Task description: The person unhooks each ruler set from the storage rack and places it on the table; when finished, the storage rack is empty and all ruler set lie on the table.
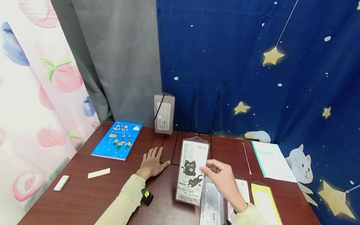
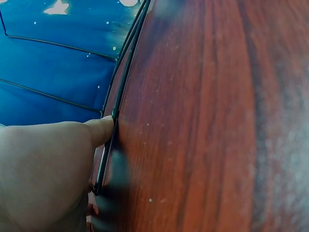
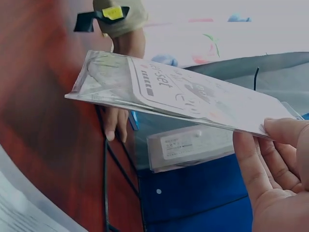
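Observation:
My right hand (image 1: 222, 178) pinches a ruler set (image 1: 192, 172) in a clear plastic sleeve by its right edge, thumb on the front. Black cats decorate its card, which is held up facing me. In the right wrist view, the fingers support the back of the ruler set (image 3: 193, 99). My left hand (image 1: 152, 162) lies on the table with fingers spread, its thumb touching the black wire base of a hook rack (image 2: 63, 46). From the rack's left hook hangs another clear packet (image 1: 164, 114), its white label showing.
Several packets, including a clear one (image 1: 212, 203) and a yellow-edged one (image 1: 265, 200), lie at front right. Beyond them are a red pencil (image 1: 247, 158) and a white notebook (image 1: 272, 161). A blue book (image 1: 116, 140), a pale strip (image 1: 99, 173) and a small white block (image 1: 61, 183) lie left.

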The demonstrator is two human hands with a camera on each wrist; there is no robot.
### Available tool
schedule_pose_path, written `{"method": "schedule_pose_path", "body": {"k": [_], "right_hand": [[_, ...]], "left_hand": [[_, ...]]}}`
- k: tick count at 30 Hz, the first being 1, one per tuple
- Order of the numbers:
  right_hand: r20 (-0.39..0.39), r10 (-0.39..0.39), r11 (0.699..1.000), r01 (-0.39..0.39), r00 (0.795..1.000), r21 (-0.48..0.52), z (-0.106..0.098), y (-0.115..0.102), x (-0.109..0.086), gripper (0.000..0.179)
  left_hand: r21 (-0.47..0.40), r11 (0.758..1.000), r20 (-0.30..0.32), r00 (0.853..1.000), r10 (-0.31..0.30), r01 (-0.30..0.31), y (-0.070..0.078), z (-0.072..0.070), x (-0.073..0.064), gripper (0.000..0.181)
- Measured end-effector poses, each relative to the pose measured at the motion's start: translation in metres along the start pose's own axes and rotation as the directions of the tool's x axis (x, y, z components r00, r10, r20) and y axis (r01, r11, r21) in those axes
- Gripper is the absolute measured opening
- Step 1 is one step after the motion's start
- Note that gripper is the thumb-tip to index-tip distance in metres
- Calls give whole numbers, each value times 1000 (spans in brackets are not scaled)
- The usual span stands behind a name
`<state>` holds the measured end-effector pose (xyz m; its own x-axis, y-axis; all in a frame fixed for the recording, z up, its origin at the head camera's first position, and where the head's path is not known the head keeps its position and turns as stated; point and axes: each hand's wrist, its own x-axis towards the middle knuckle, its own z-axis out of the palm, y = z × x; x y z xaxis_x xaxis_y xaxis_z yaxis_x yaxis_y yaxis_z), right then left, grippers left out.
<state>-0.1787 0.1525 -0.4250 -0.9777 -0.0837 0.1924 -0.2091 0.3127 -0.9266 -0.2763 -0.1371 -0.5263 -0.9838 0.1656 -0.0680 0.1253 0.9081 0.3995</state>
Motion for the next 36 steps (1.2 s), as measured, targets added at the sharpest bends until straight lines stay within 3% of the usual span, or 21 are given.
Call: {"method": "schedule_pose_path", "body": {"k": [10, 16, 27, 36], "right_hand": [[57, 115, 993, -116, 992, 26, 14, 18, -22, 20], [135, 127, 991, -132, 983, 35, 22, 34, -31, 26], [212, 223, 968, -242, 951, 67, 32, 58, -35, 31], [274, 256, 965, -263, 927, -12, 34, 71, -31, 19]], "left_hand": [[4, 1000, -4, 1000, 1, -1, -2, 0, 2, 84], [5, 1000, -2, 1000, 6, -6, -1, -1, 1, 84], [4, 1000, 14, 1000, -7, 7, 2, -4, -1, 83], [-8, 1000, 8, 1000, 5, -5, -4, 2, 3, 85]]}}
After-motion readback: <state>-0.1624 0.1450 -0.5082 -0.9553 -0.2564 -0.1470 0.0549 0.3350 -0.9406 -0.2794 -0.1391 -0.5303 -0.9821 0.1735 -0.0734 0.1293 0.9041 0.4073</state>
